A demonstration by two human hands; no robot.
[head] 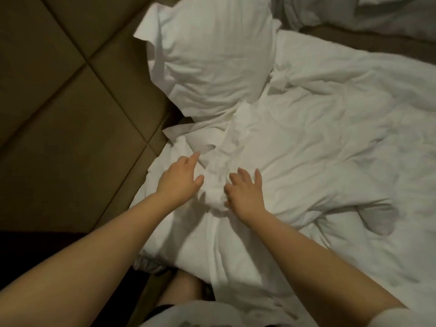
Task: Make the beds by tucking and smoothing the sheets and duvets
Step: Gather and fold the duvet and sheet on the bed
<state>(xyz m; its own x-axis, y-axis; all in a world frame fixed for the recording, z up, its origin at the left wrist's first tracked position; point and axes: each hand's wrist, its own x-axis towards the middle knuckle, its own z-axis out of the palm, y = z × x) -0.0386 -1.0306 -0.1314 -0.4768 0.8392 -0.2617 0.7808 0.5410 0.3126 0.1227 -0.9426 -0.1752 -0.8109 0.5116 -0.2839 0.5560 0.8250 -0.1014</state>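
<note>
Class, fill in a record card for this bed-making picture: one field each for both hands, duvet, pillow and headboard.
left hand: open, fingers straight, reaching over the bunched fabric
right hand: open, fingers spread on the duvet
duvet: white, crumpled, not yet smoothed
pillow: white, beside the headboard
headboard: brown, padded panels

A bedroom with two beds, likely a hotel room.
The near bed (151, 260) lies under a rumpled white duvet (330, 138). A plump white pillow (212, 55) stands at its far left end against a padded brown headboard (59, 90), which seams divide into large panels. At the far right, across a brown strip, a second bed (389, 22) shows as more crumpled white bedding. All the linen is the same plain white.
</note>
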